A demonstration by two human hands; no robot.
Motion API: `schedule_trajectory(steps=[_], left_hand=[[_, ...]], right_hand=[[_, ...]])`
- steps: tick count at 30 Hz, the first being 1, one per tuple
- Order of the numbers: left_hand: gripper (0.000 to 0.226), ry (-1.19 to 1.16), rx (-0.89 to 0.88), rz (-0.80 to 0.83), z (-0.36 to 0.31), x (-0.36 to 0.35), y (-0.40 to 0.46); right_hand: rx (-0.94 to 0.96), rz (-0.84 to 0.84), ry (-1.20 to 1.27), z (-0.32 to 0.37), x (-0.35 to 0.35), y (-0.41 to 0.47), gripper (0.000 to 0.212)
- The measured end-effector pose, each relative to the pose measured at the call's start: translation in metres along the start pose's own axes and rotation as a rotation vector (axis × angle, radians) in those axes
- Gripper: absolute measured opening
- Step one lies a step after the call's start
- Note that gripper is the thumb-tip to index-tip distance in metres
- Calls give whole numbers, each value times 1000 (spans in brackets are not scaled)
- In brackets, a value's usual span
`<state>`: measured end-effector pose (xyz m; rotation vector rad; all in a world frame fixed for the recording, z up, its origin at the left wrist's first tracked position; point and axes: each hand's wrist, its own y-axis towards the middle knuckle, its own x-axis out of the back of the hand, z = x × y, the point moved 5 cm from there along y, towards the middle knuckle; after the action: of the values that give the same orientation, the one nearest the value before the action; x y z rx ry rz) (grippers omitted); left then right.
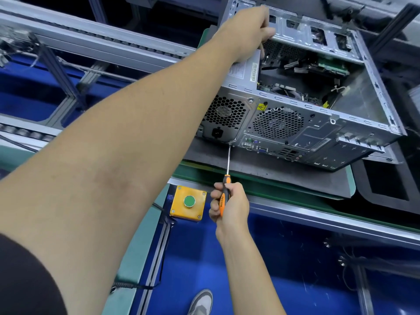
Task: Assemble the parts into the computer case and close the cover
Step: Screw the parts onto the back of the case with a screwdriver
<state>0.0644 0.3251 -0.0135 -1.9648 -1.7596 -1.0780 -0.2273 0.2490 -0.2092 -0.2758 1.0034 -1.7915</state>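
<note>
Factory bench, blue floor below, conveyor rails at 10 o'clock. Nearest, my right hand (228,204) is clenched round the orange-and-black screwdriver handle (223,194); its thin steel shaft runs up toward 12, tip at the lower corner of the silver power supply unit (223,119). Yellow button box with green button (188,202) sits at 9 o'clock of that hand. Open grey metal computer case (318,105) lies on the dark grey mat (261,176), cover off. Farthest, my left hand (248,30) grasps the case's top rail at 12. Likely screwing the supply in: keep the shaft square to the screw, push in firmly, brace the case so it doesn't slide.
</note>
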Motion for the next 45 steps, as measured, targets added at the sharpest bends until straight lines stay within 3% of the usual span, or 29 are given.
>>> schedule_trajectory(steps=[5, 7, 9, 16, 21, 24, 29, 36, 40, 45], left_hand=[[13, -251, -73, -57, 1, 4, -5], [15, -293, -87, -55, 1, 4, -6], [17, -306, -94, -63, -1, 5, -8], [21, -296, -90, -94, -2, 8, -9], [14, -300, -162, -139, -8, 16, -13], [15, -336, -146, -225, -16, 28, -20], [19, -444, -154, -506, -27, 60, -41], [19, -417, -257, -601, -9, 103, -111], [11, -375, -53, -697, 38, 83, -187], [6, -166, 132, -427, 83, 20, -245]], right_hand=[[6, 35, -4, 1, 2, 0, 33], [4, 55, -13, 2, 1, 1, 25], [26, 56, -44, 4, 1, 2, 9], [81, 6, -77, 1, 7, 2, 8], [113, -9, -116, 0, 12, 1, 19], [129, -28, -150, 3, 14, -2, 17], [140, -49, -218, 9, 18, -11, 19], [158, -57, -260, 9, 21, -9, 20], [166, -58, -265, 6, 22, -8, 19], [201, -42, -277, 4, 22, -9, 17]])
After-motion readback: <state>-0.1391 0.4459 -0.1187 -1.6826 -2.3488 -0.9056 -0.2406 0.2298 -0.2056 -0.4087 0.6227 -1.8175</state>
